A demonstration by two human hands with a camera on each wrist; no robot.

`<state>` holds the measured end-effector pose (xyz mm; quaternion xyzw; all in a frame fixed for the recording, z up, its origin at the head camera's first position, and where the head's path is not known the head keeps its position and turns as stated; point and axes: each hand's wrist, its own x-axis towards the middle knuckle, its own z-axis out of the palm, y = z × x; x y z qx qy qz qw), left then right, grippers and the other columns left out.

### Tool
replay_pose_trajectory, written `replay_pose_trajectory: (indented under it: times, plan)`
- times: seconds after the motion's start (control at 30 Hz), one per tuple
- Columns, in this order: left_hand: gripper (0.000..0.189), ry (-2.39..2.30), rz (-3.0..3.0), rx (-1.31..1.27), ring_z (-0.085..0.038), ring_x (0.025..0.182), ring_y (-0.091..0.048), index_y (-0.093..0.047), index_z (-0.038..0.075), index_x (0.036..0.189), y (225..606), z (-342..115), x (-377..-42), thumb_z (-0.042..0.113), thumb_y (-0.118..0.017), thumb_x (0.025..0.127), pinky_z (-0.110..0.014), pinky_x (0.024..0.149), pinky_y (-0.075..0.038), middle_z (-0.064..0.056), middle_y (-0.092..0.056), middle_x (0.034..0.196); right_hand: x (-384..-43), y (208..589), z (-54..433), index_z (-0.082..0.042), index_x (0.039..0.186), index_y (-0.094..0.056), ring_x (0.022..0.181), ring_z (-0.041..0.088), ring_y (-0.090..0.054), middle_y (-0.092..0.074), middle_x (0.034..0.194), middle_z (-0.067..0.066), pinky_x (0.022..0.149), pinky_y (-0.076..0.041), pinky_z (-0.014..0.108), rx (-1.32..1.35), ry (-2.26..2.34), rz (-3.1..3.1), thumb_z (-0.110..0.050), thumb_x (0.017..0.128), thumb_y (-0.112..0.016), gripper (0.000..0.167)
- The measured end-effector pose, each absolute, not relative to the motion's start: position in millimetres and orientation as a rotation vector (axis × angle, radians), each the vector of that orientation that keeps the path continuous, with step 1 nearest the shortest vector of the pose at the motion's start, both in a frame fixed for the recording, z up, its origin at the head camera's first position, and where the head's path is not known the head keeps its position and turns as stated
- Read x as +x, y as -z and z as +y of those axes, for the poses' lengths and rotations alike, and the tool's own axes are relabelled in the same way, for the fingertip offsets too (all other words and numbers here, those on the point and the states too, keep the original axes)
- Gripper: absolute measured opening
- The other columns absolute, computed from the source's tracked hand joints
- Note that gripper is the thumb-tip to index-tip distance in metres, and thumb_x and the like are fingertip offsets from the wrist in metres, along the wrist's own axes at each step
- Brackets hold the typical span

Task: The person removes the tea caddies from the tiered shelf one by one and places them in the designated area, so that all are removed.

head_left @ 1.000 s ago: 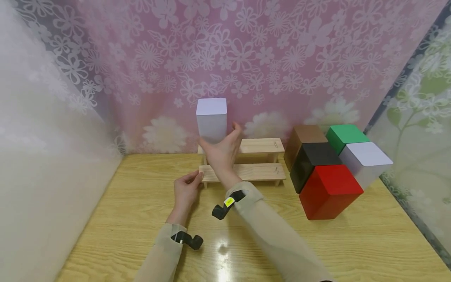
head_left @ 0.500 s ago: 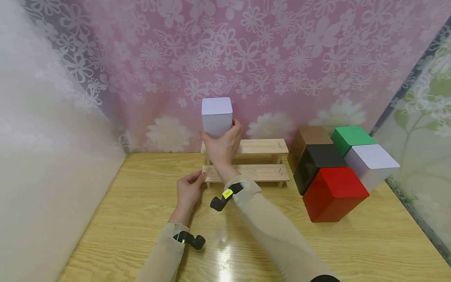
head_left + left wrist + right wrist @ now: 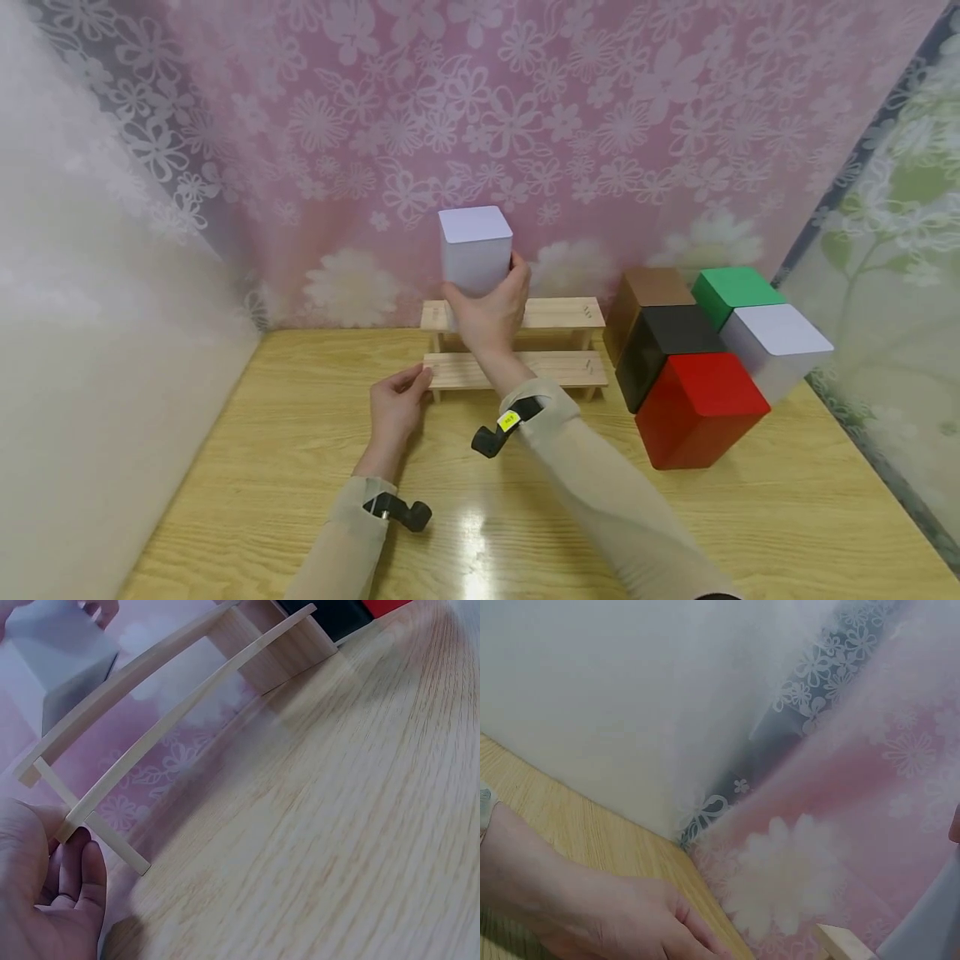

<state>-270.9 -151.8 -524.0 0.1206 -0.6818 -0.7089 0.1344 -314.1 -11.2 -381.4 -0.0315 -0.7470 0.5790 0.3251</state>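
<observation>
A two-tier wooden stand (image 3: 562, 313) is at the back of the table, against the curtain. My right hand (image 3: 491, 317) grips a tall white box (image 3: 476, 250) low on its sides, thumb left and fingers right. In the left wrist view the white box (image 3: 64, 656) is close over the upper plank, left of its middle. My left hand (image 3: 397, 408) pinches the left end of the lower plank (image 3: 540, 367); the left wrist view shows its thumb above and curled fingers below. The right wrist view catches the left hand (image 3: 622, 915) and a sliver of the white box (image 3: 930, 922).
Right of the stand is a cluster of similar boxes: brown (image 3: 660, 286), black (image 3: 678, 329), red (image 3: 705, 408), green (image 3: 738, 286) and another white box (image 3: 780, 329). A pink flowered curtain (image 3: 337, 125) backs the wooden table (image 3: 262, 467); pale sheets flank both sides.
My right hand has moved the white box a little to the right over the upper tier. The left hand has kept its pinch on the lower plank.
</observation>
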Motion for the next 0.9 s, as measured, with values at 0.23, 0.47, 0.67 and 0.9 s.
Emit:
replay_pose_trajectory:
  times: [0.23, 0.47, 0.67, 0.9]
  plan:
    - [0.029, 2.050, -1.998, 0.334, -0.016, 0.093, -0.073, -0.077, -0.004, 0.119, 523, -151, -269, 0.013, -0.082, 0.096, -0.027, 0.078, -0.064, -0.021, -0.076, 0.114, -300, 370, 18, -0.011, 0.150, -0.040, 0.128, 0.026, -0.053, -0.051, 0.143, 0.008, 0.107, -0.048, 0.049, -0.034, -1.531, -1.928, -0.026, 0.073, -0.095, 0.096]
    - [0.028, 2.061, -1.981, 0.360, -0.014, 0.090, -0.072, -0.078, -0.005, 0.118, 524, -151, -269, 0.011, -0.082, 0.096, -0.026, 0.077, -0.064, -0.022, -0.075, 0.113, -286, 355, 53, -0.007, 0.147, -0.041, 0.127, 0.028, -0.054, -0.052, 0.140, 0.011, 0.106, -0.049, 0.050, 0.039, -1.536, -1.911, -0.025, 0.074, -0.096, 0.093]
    - [0.029, 2.083, -1.968, 0.364, -0.015, 0.089, -0.072, -0.077, -0.005, 0.119, 524, -150, -269, 0.011, -0.083, 0.095, -0.024, 0.075, -0.063, -0.024, -0.075, 0.115, -274, 342, 85, -0.006, 0.145, -0.045, 0.126, 0.026, -0.055, -0.054, 0.138, 0.009, 0.106, -0.051, 0.047, 0.063, -1.518, -1.890, -0.023, 0.074, -0.098, 0.089]
    - [0.029, 2.121, -1.952, 0.366, -0.014, 0.088, -0.073, -0.077, -0.004, 0.120, 525, -150, -270, 0.012, -0.082, 0.096, -0.025, 0.075, -0.064, -0.022, -0.074, 0.115, -265, 331, 119, -0.008, 0.145, -0.046, 0.126, 0.022, -0.053, -0.054, 0.139, 0.005, 0.106, -0.051, 0.044, 0.074, -1.543, -1.880, -0.024, 0.077, -0.096, 0.086]
